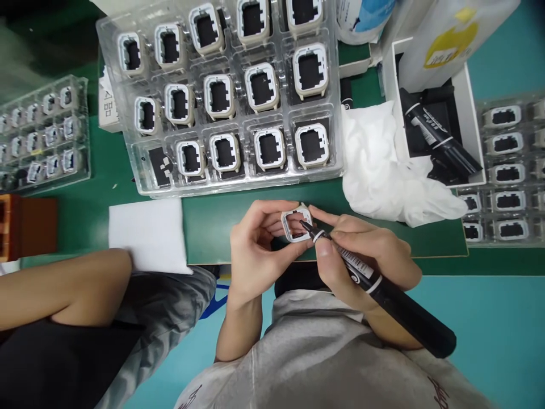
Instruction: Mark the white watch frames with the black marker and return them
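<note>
Between the thumb and fingers of my left hand (pixel 259 250) is a small white square frame, like a watch case (pixel 286 226), held over the front edge of the green table. My right hand (pixel 361 255) grips a black marker pen (pixel 366 275) with its cap end pointing down to the right. The pen's dark tip lies at the frame's opening; whether it touches the rim I cannot tell. Just beyond my hands, a clear plastic tray (pixel 238 184) carries several similar frames in its pockets. One pocket at its near left holds no frame, only a black pad.
A crumpled white cloth (pixel 370 165) lies right of the tray, beside a white box (pixel 474 130) holding a bottle and markers. A folded white cloth (pixel 147 236) lies left. More trays stand at both sides. A neighbouring person's arm (pixel 68 284) rests at the left.
</note>
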Tool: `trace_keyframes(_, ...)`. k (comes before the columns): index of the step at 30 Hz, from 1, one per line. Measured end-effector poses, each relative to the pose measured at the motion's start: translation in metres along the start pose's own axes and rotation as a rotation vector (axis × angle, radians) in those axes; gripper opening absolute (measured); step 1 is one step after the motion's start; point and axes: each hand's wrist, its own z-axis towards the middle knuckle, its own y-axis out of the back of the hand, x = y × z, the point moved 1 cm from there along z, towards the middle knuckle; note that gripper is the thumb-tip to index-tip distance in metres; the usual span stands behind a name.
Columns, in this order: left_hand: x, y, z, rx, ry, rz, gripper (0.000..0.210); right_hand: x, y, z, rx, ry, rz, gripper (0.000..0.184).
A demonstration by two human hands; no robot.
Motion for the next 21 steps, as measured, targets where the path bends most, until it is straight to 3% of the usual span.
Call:
trace_keyframes(4,0.002,-0.005,-0.008,-0.043,-0.121,0.086,0.049,0.0,-0.003,0.005,-0.032,-0.02,-0.028,0.034)
trace_keyframes(8,0.005,-0.007,-0.014,-0.052,-0.203,0.177,0.049,0.0,-0.004,0.004,-0.029,-0.041,-0.04,0.032)
trace_keyframes(14,0.009,-0.004,-0.014,-0.071,-0.304,0.267,0.044,-0.001,0.003,0.003,0.038,-0.022,0.015,0.034)
trace_keyframes(17,0.009,-0.001,-0.012,-0.079,-0.298,0.227,0.041,0.002,0.008,0.001,0.07,0.021,0.034,0.035)
trace_keyframes(21,0.006,0.004,-0.006,-0.052,-0.228,0.122,0.042,0.006,0.008,-0.004,0.061,-0.04,0.041,0.029)
